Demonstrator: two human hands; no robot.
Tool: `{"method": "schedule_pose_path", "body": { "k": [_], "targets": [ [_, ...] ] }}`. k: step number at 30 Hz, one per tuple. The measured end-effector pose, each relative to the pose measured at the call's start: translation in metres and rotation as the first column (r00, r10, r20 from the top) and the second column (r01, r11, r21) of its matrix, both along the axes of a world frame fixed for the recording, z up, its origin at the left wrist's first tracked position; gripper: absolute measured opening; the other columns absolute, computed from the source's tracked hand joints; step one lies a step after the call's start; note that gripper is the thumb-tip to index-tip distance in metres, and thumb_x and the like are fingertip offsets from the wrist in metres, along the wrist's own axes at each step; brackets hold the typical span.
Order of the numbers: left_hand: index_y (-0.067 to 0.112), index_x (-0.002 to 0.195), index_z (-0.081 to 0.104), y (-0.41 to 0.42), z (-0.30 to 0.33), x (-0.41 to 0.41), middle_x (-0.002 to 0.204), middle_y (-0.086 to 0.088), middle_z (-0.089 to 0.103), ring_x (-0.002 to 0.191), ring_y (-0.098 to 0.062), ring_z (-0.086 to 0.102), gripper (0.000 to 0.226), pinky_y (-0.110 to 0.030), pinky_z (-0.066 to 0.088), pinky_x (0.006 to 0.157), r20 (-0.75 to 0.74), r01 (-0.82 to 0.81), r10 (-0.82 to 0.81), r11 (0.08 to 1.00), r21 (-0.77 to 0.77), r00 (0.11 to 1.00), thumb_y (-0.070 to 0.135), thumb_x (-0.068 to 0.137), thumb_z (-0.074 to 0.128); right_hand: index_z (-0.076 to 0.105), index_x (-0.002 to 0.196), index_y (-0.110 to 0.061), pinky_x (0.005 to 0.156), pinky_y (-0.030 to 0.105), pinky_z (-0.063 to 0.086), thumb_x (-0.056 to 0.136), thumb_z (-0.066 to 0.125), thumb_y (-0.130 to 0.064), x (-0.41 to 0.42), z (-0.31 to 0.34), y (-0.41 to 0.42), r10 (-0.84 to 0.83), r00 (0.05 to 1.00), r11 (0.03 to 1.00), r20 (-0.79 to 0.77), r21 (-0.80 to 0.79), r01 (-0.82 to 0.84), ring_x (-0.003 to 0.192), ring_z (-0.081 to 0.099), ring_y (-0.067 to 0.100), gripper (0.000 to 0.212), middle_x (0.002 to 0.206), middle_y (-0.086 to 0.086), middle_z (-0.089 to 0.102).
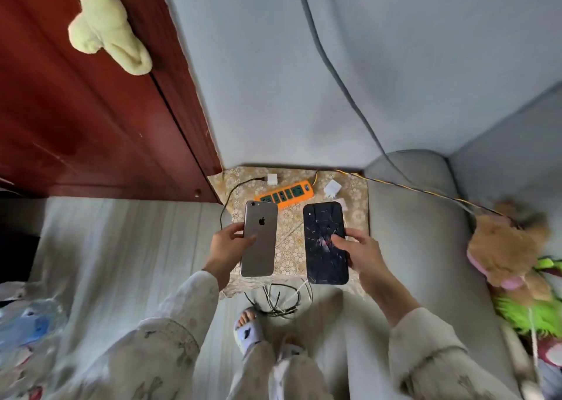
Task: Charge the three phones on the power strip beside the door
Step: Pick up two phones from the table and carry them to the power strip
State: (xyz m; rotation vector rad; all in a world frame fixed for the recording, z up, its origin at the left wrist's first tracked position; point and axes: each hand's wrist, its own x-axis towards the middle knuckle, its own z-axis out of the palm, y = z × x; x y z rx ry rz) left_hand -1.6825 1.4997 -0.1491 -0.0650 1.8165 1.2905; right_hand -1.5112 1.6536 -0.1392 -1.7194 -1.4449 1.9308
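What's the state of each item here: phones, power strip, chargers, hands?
Grey phone: held in left hand, back up, no cable.
Black phone: held in right hand, back cracked, no cable.
Orange power strip: sockets empty.
White chargers: unplugged.

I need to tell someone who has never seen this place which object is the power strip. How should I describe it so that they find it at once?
Start at the dark red door and go down to the small floral-covered table against the wall beside it. The power strip lies flat near the table's back edge, just beyond the two phones. It is the only bright orange thing there, long and narrow with dark sockets, unlike the white chargers at either end.
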Motion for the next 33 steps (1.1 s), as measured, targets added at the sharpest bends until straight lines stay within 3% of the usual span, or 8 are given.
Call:
{"method": "schedule_pose_path", "body": {
  "k": [7,11,17,20,24,28,30,33],
  "targets": [
    [0.008,0.111,0.060,0.015,-0.096,-0.015,0.083,-0.004,0.063,0.066,-0.009,0.058,0.030,-0.023,0.046,0.055,0.019,0.004,-0.001,0.988,-0.157,1.000,-0.002,0.082,0.057,0.060,0.087,-0.015,0.061,0.030,0.046,0.081,0.065,-0.004,-0.016,-0.103,0.029,-0.066,0.985,0.990,0.159,-0.113,0.085,0.087,0.059,0.026,0.013,0.092,0.009,0.063],
    [0.008,0.116,0.058,0.023,-0.150,-0.007,0.101,-0.012,0.066,0.079,-0.020,0.061,0.033,-0.027,0.049,0.068,0.054,0.004,0.008,0.974,-0.227,0.999,0.000,0.083,0.057,0.056,0.079,-0.020,0.087,0.044,0.049,0.083,0.063,-0.004,-0.016,-0.157,0.044,-0.057,0.967,0.983,0.247,-0.156,0.098,0.095,0.058,0.028,0.017,0.103,0.011,0.061],
    [0.005,0.114,0.058,0.047,-0.207,0.007,0.096,-0.011,0.063,0.077,-0.019,0.058,0.034,-0.025,0.048,0.061,0.066,-0.032,0.054,0.954,-0.297,0.996,-0.004,0.082,0.057,0.056,0.100,-0.010,0.069,0.037,0.051,0.086,0.057,-0.001,-0.020,-0.217,0.058,-0.089,0.960,0.960,0.266,-0.235,0.154,0.090,0.059,0.026,0.017,0.105,0.014,0.062],
    [0.006,0.116,0.057,0.055,-0.226,0.011,0.097,-0.009,0.063,0.080,-0.021,0.058,0.036,-0.029,0.046,0.067,0.079,-0.034,0.062,0.947,-0.319,0.995,-0.002,0.081,0.060,0.057,0.099,-0.012,0.085,0.049,0.052,0.087,0.057,-0.004,-0.021,-0.234,0.062,-0.058,0.961,0.949,0.272,-0.283,0.137,0.089,0.062,0.029,0.015,0.104,0.014,0.064],
    [0.009,0.119,0.057,0.063,-0.238,0.018,0.108,-0.013,0.067,0.088,-0.029,0.062,0.039,-0.036,0.049,0.074,0.047,-0.005,0.024,0.933,-0.361,0.999,0.002,0.081,0.060,0.058,0.109,-0.008,0.051,0.026,0.050,0.087,0.058,-0.007,-0.022,-0.248,0.067,-0.009,0.968,0.951,0.252,-0.296,0.086,0.075,0.060,0.022,0.022,0.100,0.012,0.065],
    [0.011,0.116,0.059,0.070,-0.239,0.026,0.107,-0.013,0.067,0.089,-0.026,0.058,0.032,-0.029,0.044,0.074,-0.107,0.070,-0.138,0.875,-0.479,0.985,0.008,0.084,0.055,0.062,0.110,-0.006,0.086,0.041,0.052,0.086,0.061,-0.014,-0.021,-0.255,0.068,0.149,0.909,0.987,0.390,-0.107,-0.116,0.097,0.062,0.027,0.026,0.113,0.013,0.065],
    [0.007,0.112,0.059,0.073,-0.239,0.030,0.109,-0.016,0.064,0.091,-0.028,0.056,0.028,-0.033,0.044,0.075,-0.173,0.116,-0.244,0.835,-0.538,0.954,0.009,0.085,0.053,0.065,0.106,-0.007,0.066,0.025,0.051,0.086,0.059,-0.018,-0.022,-0.253,0.069,0.242,0.859,0.965,0.451,-0.021,-0.261,0.076,0.061,0.016,0.023,0.103,0.008,0.068],
    [0.002,0.110,0.058,0.076,-0.238,0.032,0.110,-0.022,0.058,0.096,-0.034,0.054,0.027,-0.039,0.045,0.083,-0.191,0.131,-0.285,0.812,-0.568,0.939,0.007,0.086,0.048,0.065,0.102,-0.006,0.039,0.009,0.030,0.088,0.058,-0.021,-0.023,-0.251,0.069,0.330,0.794,0.915,0.510,0.034,-0.403,0.057,0.046,0.000,0.021,0.084,0.004,0.064]
  ]
}}
